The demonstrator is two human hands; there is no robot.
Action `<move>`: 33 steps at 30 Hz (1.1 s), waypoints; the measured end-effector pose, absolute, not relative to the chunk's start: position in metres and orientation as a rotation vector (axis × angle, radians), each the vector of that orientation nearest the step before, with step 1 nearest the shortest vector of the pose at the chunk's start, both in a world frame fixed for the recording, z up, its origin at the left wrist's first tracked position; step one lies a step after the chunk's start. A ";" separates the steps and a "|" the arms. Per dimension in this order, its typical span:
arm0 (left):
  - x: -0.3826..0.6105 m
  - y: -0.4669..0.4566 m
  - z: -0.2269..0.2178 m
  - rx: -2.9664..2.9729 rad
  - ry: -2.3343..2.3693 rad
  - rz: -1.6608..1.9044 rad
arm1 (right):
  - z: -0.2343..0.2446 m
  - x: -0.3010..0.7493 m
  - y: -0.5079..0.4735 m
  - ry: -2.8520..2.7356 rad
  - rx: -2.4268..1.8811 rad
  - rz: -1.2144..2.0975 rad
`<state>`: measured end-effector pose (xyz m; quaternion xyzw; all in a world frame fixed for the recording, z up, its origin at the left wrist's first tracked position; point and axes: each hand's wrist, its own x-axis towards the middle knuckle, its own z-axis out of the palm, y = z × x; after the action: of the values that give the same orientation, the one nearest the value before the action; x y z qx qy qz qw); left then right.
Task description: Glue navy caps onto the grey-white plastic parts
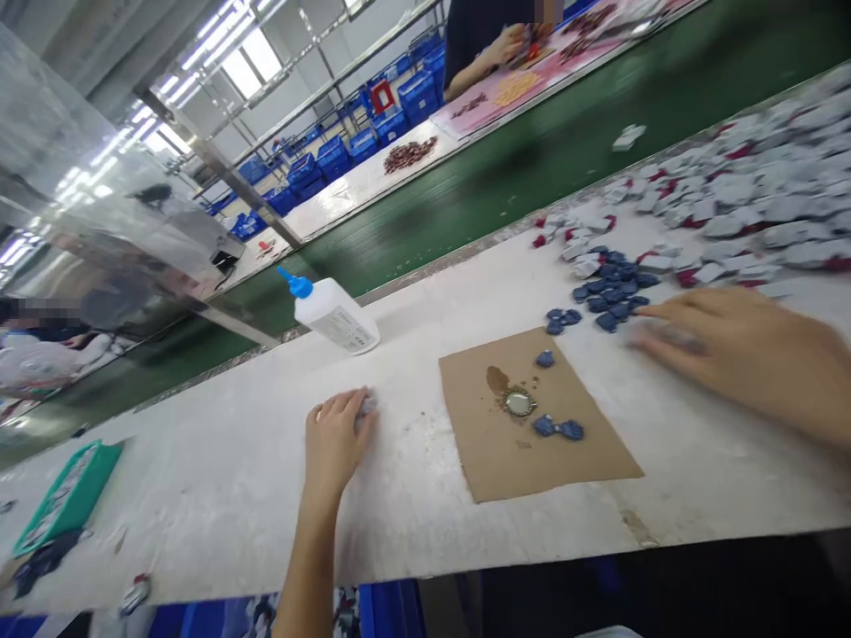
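Along the bottom edge of the frame, a blue bin (pixel 392 610) shows below the white table (pixel 226 496). At the lower left, a green basket (pixel 86 496) stands on the tabletop with a dark cloth (pixel 46 560) beside it.

Right of centre lies a square of brown cardboard (pixel 482 461). On it are a round metal piece (pixel 519 403), a blue bow (pixel 558 428) just below that and a small blue piece (pixel 545 359) near the upper edge; a brown stain (pixel 496 380) sits left of the metal piece.

The left hand (pixel 338 434), low in the centre, rests on the table with its fingers bent and close together. Something pale shows by the thumb and forefinger; I cannot tell whether it is pinched.

At the right, the right hand (pixel 737 354) is blurred, forefinger stretched to the edge of a heap of blue pieces (pixel 612 288). A pale thing shows under its fingers, but whether they grip it I cannot tell.

Above the left hand stands a white bottle (pixel 339 319) with a blue cap (pixel 300 285). A big heap of grey and red pieces (pixel 751 199) fills the upper right.

Beyond runs a green belt (pixel 452 199). Across it, at the top, a co-worker's hand (pixel 509 44) is near a pink sheet (pixel 479 115), with blue bins (pixel 417 96) farther back.
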<state>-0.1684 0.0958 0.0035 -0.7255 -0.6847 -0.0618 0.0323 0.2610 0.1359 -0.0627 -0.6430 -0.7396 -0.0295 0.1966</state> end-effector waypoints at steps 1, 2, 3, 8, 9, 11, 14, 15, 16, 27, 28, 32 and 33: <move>-0.165 0.102 0.004 -2.272 -2.104 -0.173 | -0.056 0.262 0.139 -2.146 -1.807 -0.152; -0.163 0.106 0.004 -2.287 -2.112 -0.204 | -0.050 0.262 0.141 -2.216 -1.811 -0.199; -0.160 0.108 0.004 -2.272 -2.144 -0.299 | -0.044 0.262 0.143 -2.261 -1.813 -0.224; -0.137 0.104 0.004 -2.094 -2.355 -0.934 | -0.032 0.254 0.150 -2.329 -1.718 -0.100; -0.129 0.100 0.004 -2.124 -2.357 -0.952 | -0.032 0.250 0.154 -2.355 -1.701 -0.067; -0.110 0.093 0.003 -2.224 -2.393 -0.954 | -0.033 0.241 0.163 -2.430 -1.689 -0.003; -0.085 0.080 -0.003 -2.346 -2.611 -1.156 | -0.031 0.232 0.174 -2.506 -1.696 0.069; -0.078 0.075 -0.006 -2.353 -2.740 -1.328 | -0.028 0.230 0.175 -2.524 -1.694 0.085; -0.073 0.070 -0.008 -2.323 -2.884 -1.539 | -0.025 0.228 0.175 -2.529 -1.685 0.105; -0.046 0.038 -0.014 -1.515 -3.032 -2.798 | -0.010 0.156 0.115 -2.262 -1.192 0.474; -0.043 0.037 -0.014 -1.325 -3.024 -2.886 | -0.014 0.150 0.114 -2.282 -1.138 0.386; -0.037 0.031 -0.016 -0.858 -2.912 -3.172 | -0.028 0.143 0.112 -2.360 -1.008 0.093; -0.036 0.029 -0.017 -0.803 -2.881 -3.225 | -0.031 0.144 0.112 -2.380 -0.987 0.022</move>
<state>-0.0364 0.0291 -0.0169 -0.1478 -0.5299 -0.5932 -0.5878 0.1437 0.1124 -0.0307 -0.3679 -0.8871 0.0081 0.2786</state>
